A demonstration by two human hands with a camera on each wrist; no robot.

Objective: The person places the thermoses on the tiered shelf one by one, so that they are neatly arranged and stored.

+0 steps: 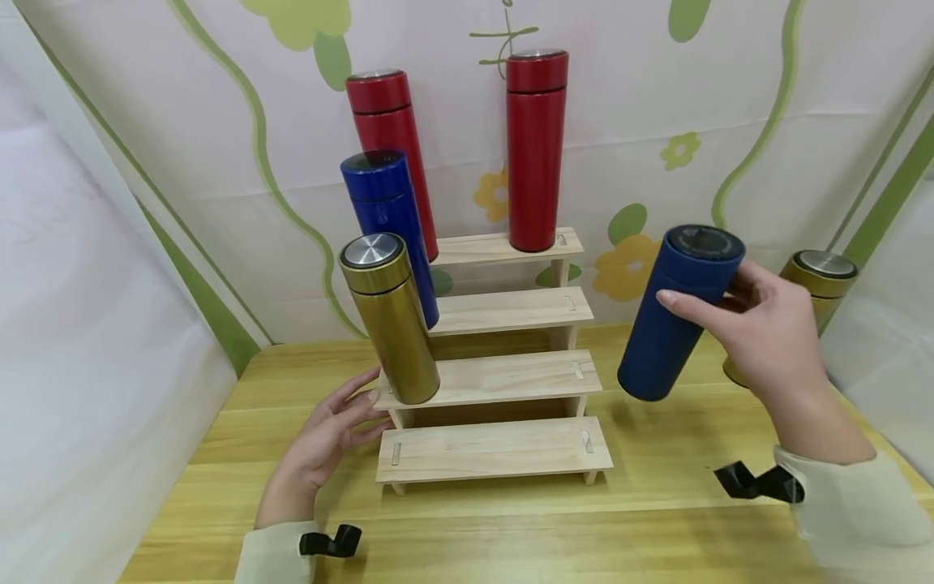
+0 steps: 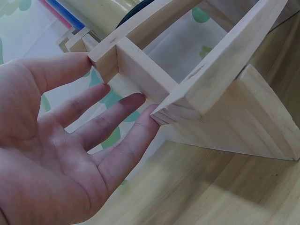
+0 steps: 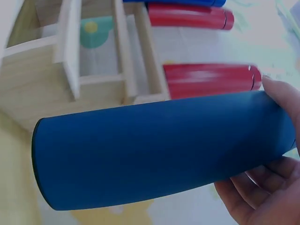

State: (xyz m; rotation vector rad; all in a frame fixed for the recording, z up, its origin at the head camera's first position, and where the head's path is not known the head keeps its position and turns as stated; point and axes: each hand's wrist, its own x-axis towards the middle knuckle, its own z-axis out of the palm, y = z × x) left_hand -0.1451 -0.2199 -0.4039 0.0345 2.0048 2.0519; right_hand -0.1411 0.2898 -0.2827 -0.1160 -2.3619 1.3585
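Observation:
My right hand (image 1: 773,332) grips a dark blue thermos flask (image 1: 674,324) near its dark-topped lid, holding it tilted to the right of the stepped wooden stand (image 1: 496,450). In the right wrist view, the flask (image 3: 154,150) lies across the picture with fingers and thumb around its lid end. My left hand (image 1: 328,434) touches the stand's left side, its fingers spread and fingertips at the board ends (image 2: 178,112) in the left wrist view. A gold flask (image 1: 394,324) stands on the second step from the bottom, with a glossy blue flask (image 1: 387,211) behind it on the third.
Two red flasks, the left one (image 1: 387,113) and the right one (image 1: 536,154), stand on the top step. Another gold flask (image 1: 820,280) is on the wooden table (image 1: 511,535), partly hidden behind my right hand. Behind the stand hangs a flower-patterned cloth (image 1: 452,105).

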